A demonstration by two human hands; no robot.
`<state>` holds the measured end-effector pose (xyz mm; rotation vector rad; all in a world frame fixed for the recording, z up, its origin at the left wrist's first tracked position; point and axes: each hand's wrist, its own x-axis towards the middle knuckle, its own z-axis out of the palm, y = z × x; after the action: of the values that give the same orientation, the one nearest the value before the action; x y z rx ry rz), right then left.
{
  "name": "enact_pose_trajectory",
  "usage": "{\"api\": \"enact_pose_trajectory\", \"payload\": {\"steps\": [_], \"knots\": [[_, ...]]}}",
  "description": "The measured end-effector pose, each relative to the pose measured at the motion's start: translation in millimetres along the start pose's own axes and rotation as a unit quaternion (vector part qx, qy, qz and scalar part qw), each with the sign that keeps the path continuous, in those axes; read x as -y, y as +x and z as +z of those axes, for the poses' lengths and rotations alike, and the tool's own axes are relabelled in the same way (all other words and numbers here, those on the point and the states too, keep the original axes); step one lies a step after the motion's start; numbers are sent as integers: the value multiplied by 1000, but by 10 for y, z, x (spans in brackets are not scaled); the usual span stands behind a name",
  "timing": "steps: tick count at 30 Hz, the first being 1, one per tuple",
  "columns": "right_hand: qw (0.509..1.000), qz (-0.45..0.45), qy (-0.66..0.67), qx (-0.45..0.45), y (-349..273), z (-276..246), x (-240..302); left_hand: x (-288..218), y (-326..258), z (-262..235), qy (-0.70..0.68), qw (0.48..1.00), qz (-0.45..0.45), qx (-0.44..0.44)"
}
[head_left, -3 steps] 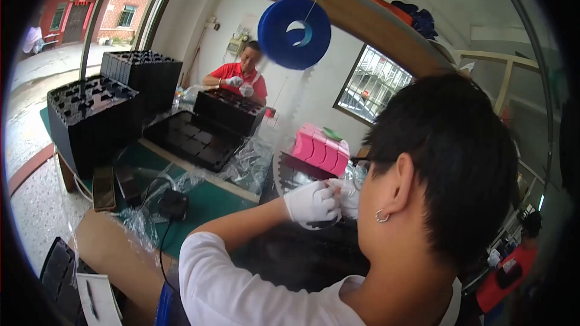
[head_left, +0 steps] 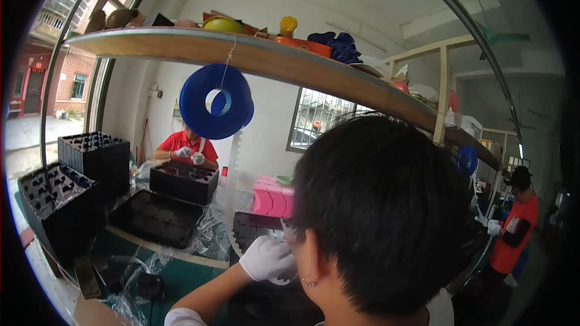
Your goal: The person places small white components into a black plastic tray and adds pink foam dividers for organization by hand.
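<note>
Wearer's own hands: out of view, state untellable. Co-worker's gloved hand (head_left: 267,258): curled, contents hidden; pale strip (head_left: 232,193) beside it, blue reel (head_left: 196,104) above. Work apparently under way; remainder unclear.

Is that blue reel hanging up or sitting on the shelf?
Hanging: a string runs down from the shelf to the reel, which is below it.

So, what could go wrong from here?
The blue reel hangs from the shelf by a thin string, so it might swing or drop if the pale strip were tugged hard. That strip curves down beside the co-worker's gloved hand and could twist or snag. Loose clear film on the table might also catch on something.
</note>
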<state>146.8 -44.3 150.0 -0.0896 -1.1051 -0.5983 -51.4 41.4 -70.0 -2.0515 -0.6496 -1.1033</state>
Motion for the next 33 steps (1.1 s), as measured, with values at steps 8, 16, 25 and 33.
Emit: {"api": "enact_pose_trajectory", "payload": {"steps": [8, 16, 25, 33], "knots": [[923, 170, 175, 298, -693, -44, -1204, -211, 1134, -104, -221, 874, -427, -70], [749, 331, 285, 499, -1835, -168, -1066, -348, 1019, -49, -425, 680, -597, 13], [460, 635, 355, 508, -1506, -223, -1440, -224, 1071, -63, 190, 961, -160, 120], [525, 602, 361, 482, -1660, -156, -1367, -272, 956, -77, 12, 968, -250, 14]]}}
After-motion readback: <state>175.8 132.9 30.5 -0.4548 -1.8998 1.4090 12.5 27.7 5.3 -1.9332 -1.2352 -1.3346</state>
